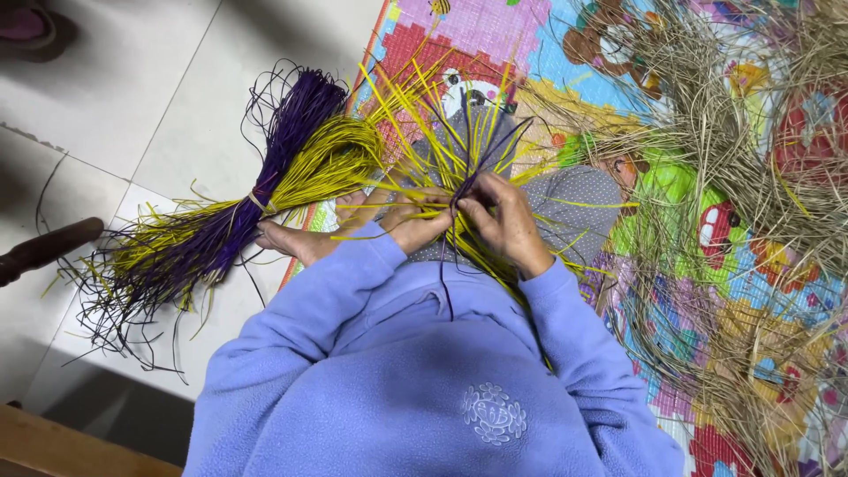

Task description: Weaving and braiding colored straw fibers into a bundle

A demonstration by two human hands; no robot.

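Lavender fleece sleeves fill the near edge; beyond them, largest to smallest. Play mat [565, 53], bright patchwork, carries heaps of loose tan straw [707, 132] along its right edge. Tied bundle of purple & yellow strands [247, 208] lies off the mat's left edge, on the floor tile. Yellow strands [442, 132] fan out over my lap w/ one dark purple strand [446, 265] trailing toward me. Left hand [389, 225] curled, pinning crossed yellow strands. Right hand [508, 221] pinching the purple strand w/ yellow ones at the crossing. Risk, as I judge it: if either pinch slackens, the springy strands could splay & the crossing loosen; a sharp bend could kink a strand.
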